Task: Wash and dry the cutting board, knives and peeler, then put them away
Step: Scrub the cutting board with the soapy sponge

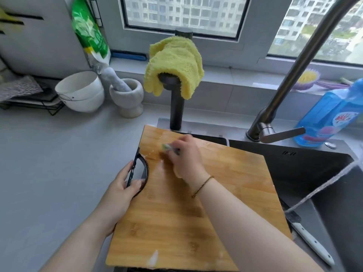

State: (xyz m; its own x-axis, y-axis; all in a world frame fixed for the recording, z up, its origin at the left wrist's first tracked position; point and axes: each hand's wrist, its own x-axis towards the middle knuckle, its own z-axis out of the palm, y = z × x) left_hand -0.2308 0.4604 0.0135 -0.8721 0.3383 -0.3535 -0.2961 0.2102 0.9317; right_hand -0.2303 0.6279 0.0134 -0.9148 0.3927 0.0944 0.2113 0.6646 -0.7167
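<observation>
1. Bamboo cutting board (196, 203) lay nearest, slanted over the left rim of the dark sink (314, 173) and partly on the grey worktop (49, 163), streaked with pale suds.
2. The left hand (121, 185) gripped the board at its 9 o'clock edge, fingers and thumb curled round the black handle loop (146, 169).
3. The right hand (186, 158) sat on the board's 11 o'clock part, fingers curled round a small scrubber (167, 147). It was blurred, with a green tip showing.
4. A white-handled knife (312, 242) lay in the sink at the board's 4 o'clock.
5. At 12 o'clock a yellow cloth (172, 63) draped a dark post.
6. A blue bottle (330, 114) stood at 2 o'clock, and a mortar (126, 95) and white bowls (80, 91) at 10 o'clock.
</observation>
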